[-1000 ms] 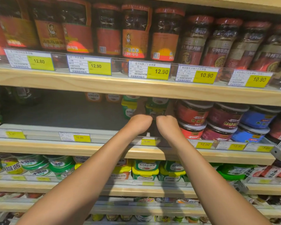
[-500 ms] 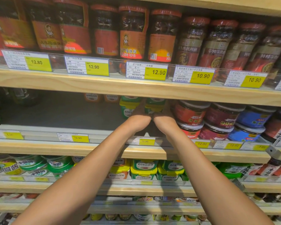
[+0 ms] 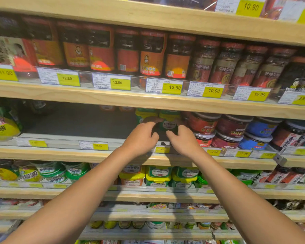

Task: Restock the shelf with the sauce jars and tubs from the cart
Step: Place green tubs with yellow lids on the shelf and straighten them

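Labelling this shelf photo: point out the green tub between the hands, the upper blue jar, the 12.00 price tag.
green tub (image 3: 169,122), head view, front label.
upper blue jar (image 3: 260,128), head view, blue label.
12.00 price tag (image 3: 213,151), head view, yellow part.

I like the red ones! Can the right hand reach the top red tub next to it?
Probably yes. The top red tub stands just right of the right hand, at the shelf front, with nothing between them.

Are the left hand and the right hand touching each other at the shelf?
Apart. The head view shows a dark gap between the left hand and the right hand, with the label of a green tub visible just above the gap.
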`<state>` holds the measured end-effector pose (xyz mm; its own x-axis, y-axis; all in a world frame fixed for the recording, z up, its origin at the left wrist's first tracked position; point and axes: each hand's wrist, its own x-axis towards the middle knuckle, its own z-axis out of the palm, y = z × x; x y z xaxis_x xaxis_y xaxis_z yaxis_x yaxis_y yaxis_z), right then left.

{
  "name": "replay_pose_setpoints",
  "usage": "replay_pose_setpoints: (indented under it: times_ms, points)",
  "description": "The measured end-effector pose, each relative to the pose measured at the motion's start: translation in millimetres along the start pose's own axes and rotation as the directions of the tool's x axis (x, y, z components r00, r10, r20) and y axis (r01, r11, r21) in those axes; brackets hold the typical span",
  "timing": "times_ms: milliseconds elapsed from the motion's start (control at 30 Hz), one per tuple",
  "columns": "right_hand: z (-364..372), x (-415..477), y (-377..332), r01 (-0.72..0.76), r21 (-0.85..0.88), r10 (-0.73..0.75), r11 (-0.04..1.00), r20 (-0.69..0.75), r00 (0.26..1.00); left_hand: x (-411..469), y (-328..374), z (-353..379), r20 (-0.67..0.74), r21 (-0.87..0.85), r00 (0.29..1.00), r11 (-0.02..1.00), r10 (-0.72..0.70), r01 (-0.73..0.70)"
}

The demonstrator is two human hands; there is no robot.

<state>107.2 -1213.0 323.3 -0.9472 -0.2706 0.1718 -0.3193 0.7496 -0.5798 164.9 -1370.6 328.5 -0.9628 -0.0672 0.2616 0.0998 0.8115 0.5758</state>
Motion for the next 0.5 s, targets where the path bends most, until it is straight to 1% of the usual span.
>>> replay_pose_setpoints:
  times_ms: [33,100,167,233,367,433,500]
  points:
    - [-2.0,-4.2,3.5,0.053,-0.04,-0.054,0.998,-0.029,0.998,-7.3,-5.0,0.0,-0.016,0.112,0.999,0.993,0.05,-0.048]
    - [-6.8,-17.9,13.3,0.17,-0.109,-0.179,0.979,-0.076,0.981,-22.6,-14.5,2.8,-0.048,0.311,0.987,0.941,0.153,-0.13]
    - [-13.9,-34.5,24.2,0.269,-0.206,-0.298,0.941,-0.126,0.946,-36.3,-18.2,3.4,-0.054,0.446,0.973,0.877,0.225,-0.178]
    - [-24.1,-50.5,36.9,0.302,-0.307,-0.359,0.902,-0.148,0.922,-49.0,-15.4,7.6,-0.06,0.515,0.96,0.832,0.274,-0.205]
    - [-49.9,-78.5,75.7,0.299,-0.408,-0.401,0.863,-0.19,0.896,-62.8,12.4,31.0,-0.076,0.592,0.933,0.769,0.353,-0.243]
    - [-65.0,-93.8,105.0,0.274,-0.457,-0.396,0.846,-0.195,0.897,-65.8,37.3,51.3,-0.062,0.599,0.924,0.755,0.377,-0.267]
    - [-83.0,-111.5,139.6,0.226,-0.486,-0.354,0.844,-0.189,0.916,-69.3,66.5,80.0,-0.023,0.606,0.911,0.731,0.411,-0.314]
